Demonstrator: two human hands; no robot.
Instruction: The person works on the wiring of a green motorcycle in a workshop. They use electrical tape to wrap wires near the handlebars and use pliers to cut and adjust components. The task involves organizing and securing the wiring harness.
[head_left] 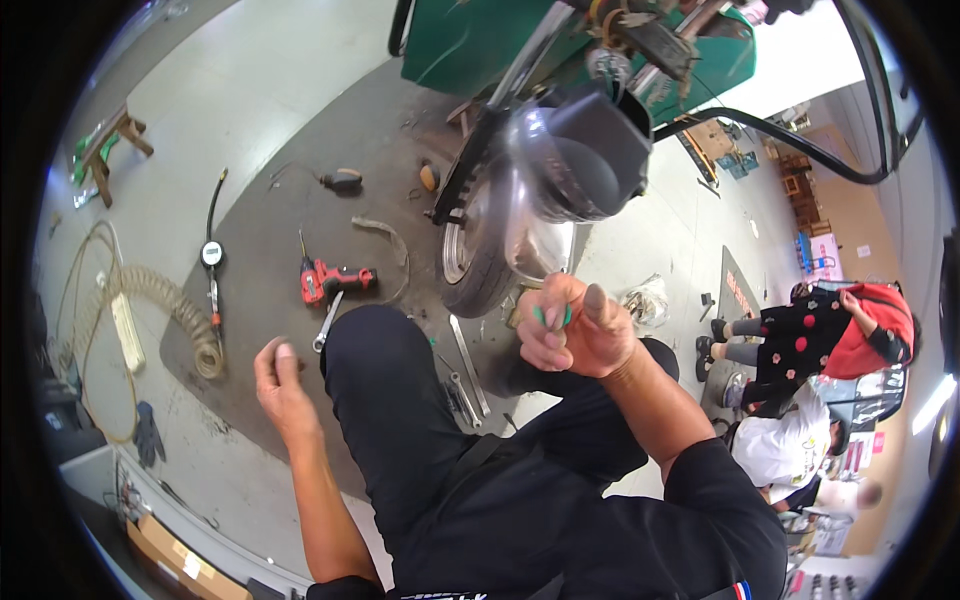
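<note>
My right hand (590, 335) is raised in front of the vehicle's front wheel (480, 235), its fingers curled around a small green object (553, 316). Too little of that object shows to tell its kind. Over the floor, left of my bent knee, my left hand (284, 390) hangs with its fingers loosely bent and nothing visible in it. Nearest to it are a wrench (328, 322) and a red and black cordless drill (335, 281). A clear, shiny fender (535, 225) and a black headlight housing (590, 155) stand above my right hand.
More wrenches (466, 368) lie between my knees. A screwdriver (342, 181), a tyre gauge (212, 256) and a coiled air hose (165, 290) rest on the left. A wooden stool (112, 150) stands at far left. Several people (840, 340) are at the right, near a plastic bag (646, 300).
</note>
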